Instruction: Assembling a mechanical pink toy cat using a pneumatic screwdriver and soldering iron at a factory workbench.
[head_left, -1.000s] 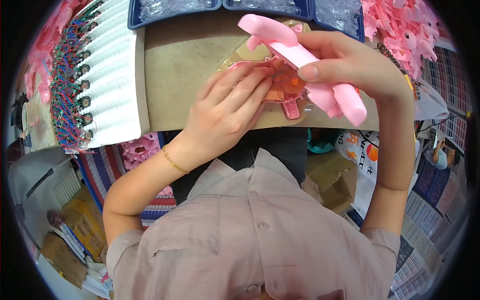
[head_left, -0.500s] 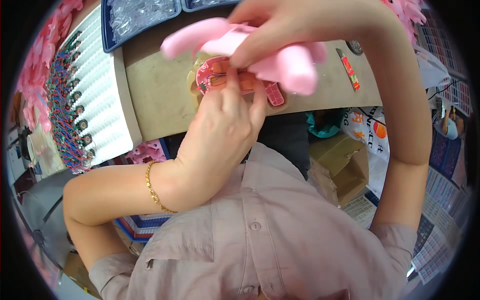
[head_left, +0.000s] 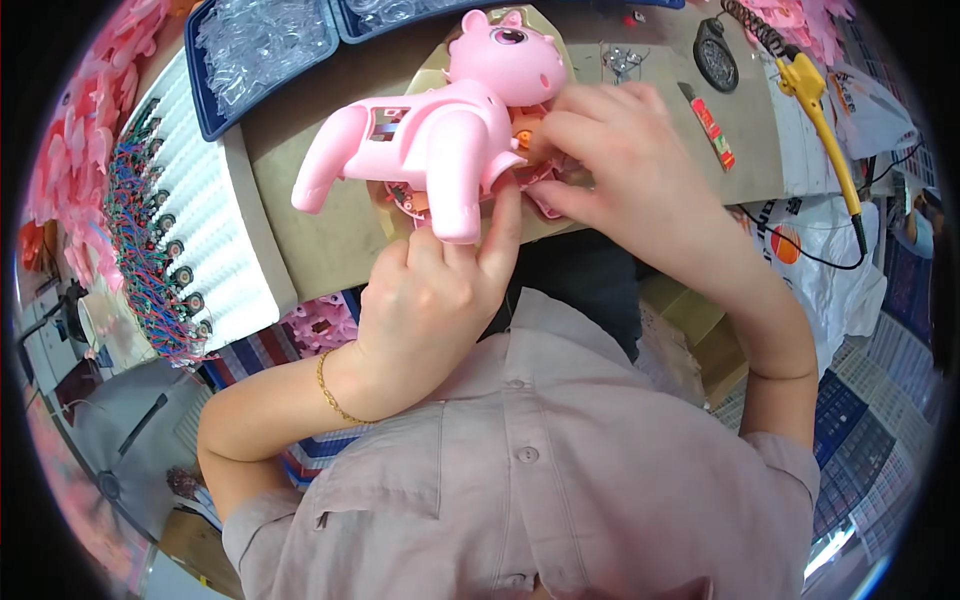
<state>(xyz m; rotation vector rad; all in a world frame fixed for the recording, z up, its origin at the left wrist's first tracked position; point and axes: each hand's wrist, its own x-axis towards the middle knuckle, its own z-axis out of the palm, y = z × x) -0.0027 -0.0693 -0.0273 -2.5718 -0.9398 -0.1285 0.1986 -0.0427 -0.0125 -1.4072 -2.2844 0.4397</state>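
Note:
A pink plastic toy animal (head_left: 420,140) with a large painted eye lies on its side over the work table. Its upper body shell sits above the lower half (head_left: 405,197), and a gap shows between them. Wires and an orange part (head_left: 524,138) are visible inside the gap. My left hand (head_left: 430,290) is closed on the near side of the toy; its index finger presses the shell's edge by a leg, and other fingertips are hidden beneath. At the neck end, my right hand (head_left: 625,165) curls around the toy's front, fingers by the orange part, thumb low against the pink plastic.
Blue trays (head_left: 265,65) of clear plastic pieces stand at the back. On the left, a white ridged rack (head_left: 225,200) holds wired parts (head_left: 140,240). A red cutter knife (head_left: 708,130), a black disc-shaped object (head_left: 715,55) and a yellow soldering iron (head_left: 820,110) are on the right.
The upper shell has turned over and come down onto the lower half, its head now at the back. My right hand has let go of its top and moved to the neck end.

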